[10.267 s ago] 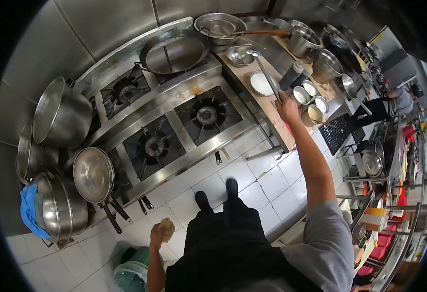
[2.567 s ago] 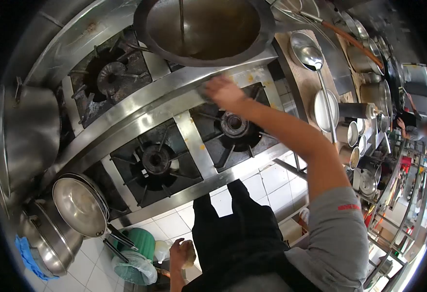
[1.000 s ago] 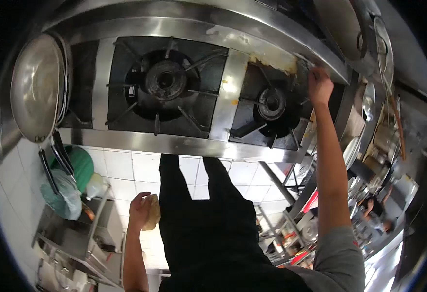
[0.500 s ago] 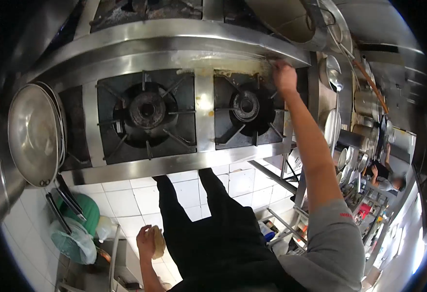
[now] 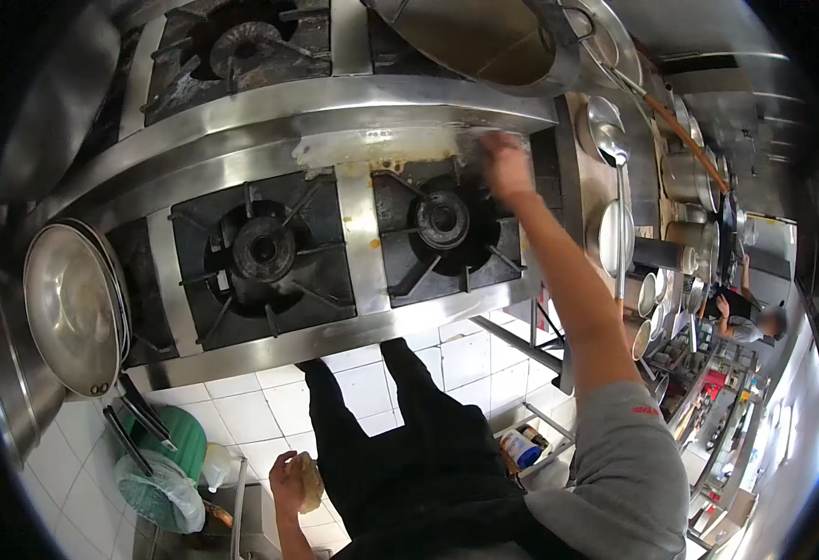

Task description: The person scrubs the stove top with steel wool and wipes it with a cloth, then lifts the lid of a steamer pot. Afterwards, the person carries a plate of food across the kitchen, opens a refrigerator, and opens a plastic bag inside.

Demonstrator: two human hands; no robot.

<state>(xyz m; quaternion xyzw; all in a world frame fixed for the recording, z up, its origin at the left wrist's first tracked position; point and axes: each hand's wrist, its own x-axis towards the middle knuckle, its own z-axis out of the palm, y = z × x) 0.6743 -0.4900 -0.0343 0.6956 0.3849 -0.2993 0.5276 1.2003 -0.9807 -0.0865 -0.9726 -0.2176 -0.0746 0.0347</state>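
Note:
My right hand (image 5: 507,168), smeared by motion, is curled against the steel ledge (image 5: 288,121) behind the front burners. Whatever is in its fingers is hidden. A pale wet film and brownish residue (image 5: 381,149) run along that ledge, left of the hand. Just below the hand lies the right burner (image 5: 443,220) with its black grate; the left burner (image 5: 263,247) is beside it. Down by my left thigh, my left hand (image 5: 286,481) is closed on a tan piece that looks like a sponge or folded cloth (image 5: 312,483).
Stacked frying pans (image 5: 72,308) rest at the stove's left end, handles jutting over the front. A large pot (image 5: 484,42) stands on the back burners. A ladle (image 5: 621,205) and several pots line the right side. Below left is a green bin (image 5: 172,439). Another person (image 5: 745,317) works far right.
The view has shifted, showing more of the back burners. My right hand has moved slightly left along the ledge, and the pale film there reaches further left. My left hand keeps its hold.

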